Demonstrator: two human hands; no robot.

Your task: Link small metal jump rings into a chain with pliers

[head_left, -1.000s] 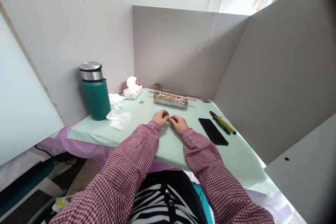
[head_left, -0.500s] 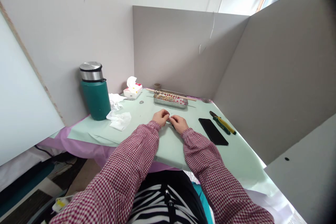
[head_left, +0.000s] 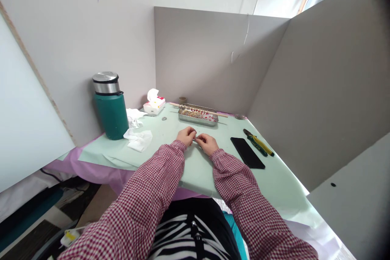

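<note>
Over the middle of the green-covered table [head_left: 198, 174], my left hand [head_left: 186, 135] and my right hand [head_left: 207, 143] meet with their fingertips nearly touching. Both are closed in a pinch. Something tiny shows between the fingertips, too small to name. Just beyond the hands sits a metal tray [head_left: 198, 121] holding small red, white and gold-coloured bits that look like beads. Across the tray lies a thin wooden stick [head_left: 222, 115] with small dark and red pieces strung along it.
A black phone-like slab [head_left: 247, 152] and yellow-green pliers [head_left: 258, 143] lie on the right. To the left stand a teal bottle [head_left: 111, 115], crumpled tissues [head_left: 139, 140] and a tissue pack [head_left: 154, 105]. A tape roll [head_left: 182, 100] is behind the tray. Grey panels [head_left: 210, 57] enclose the table.
The fingertips of my right hand have shifted very slightly left, closer to my left hand. Everything else stays in place.
</note>
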